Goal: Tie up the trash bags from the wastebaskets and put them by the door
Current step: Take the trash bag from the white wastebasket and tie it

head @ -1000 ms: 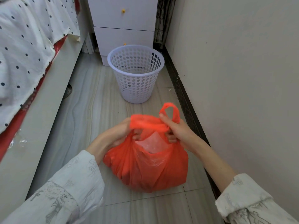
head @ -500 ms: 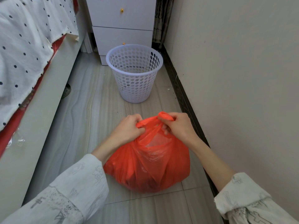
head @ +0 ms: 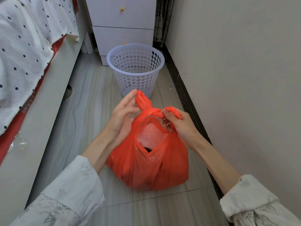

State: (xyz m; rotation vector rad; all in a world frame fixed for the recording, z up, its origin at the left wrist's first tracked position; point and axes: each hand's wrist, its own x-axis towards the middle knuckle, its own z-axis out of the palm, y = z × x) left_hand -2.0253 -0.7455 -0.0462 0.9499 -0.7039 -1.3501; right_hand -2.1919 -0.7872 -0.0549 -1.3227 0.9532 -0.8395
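Note:
An orange-red trash bag (head: 146, 167) sits full on the floor tiles between my forearms. Its two handles are crossed into a twist above a gap that shows pale plastic inside. My left hand (head: 121, 117) pinches the handle end that sticks up on the far side, its fingers spread. My right hand (head: 177, 123) is closed around the other handle end at the right. Beyond the bag stands a white perforated wastebasket (head: 136, 69) with no bag in it.
A bed frame (head: 48, 98) with a dotted white sheet (head: 24, 46) runs along the left. A white drawer cabinet (head: 123, 23) stands behind the wastebasket. A wall (head: 236, 79) with a dark skirting board closes the right side. A dark shoe (head: 67, 92) pokes from under the bed.
The bag's handles have been crossed and twisted together. My hands have drawn apart, each pulling one handle end, and the bag's mouth has narrowed.

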